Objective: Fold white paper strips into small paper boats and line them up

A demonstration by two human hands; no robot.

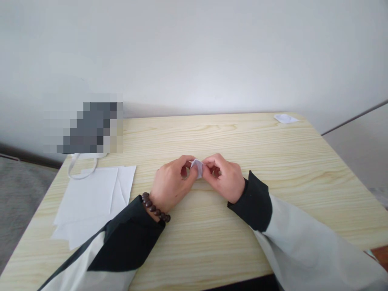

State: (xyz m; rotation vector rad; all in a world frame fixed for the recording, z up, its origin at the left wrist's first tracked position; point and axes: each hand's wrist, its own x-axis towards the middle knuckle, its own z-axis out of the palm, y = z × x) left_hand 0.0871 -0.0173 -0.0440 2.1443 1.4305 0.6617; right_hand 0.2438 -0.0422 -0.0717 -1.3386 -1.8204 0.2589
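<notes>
A small piece of folded white paper [197, 168] is held up between both hands over the middle of the table. My left hand [173, 180] pinches its left side between thumb and fingers. On the other side, my right hand [224, 176] has its fingertips closed on the paper's right edge. The fingers hide parts of the paper, so its full folded shape cannot be made out. Dark round beads circle my left wrist.
Several white paper sheets [91, 198] lie overlapping on the left of the wooden table [194, 250]. Behind them are a white cable [70, 167] and a dark pixelated object [87, 127]. A folded white paper [285, 118] rests near the far right corner. A pale wall [194, 56] stands behind.
</notes>
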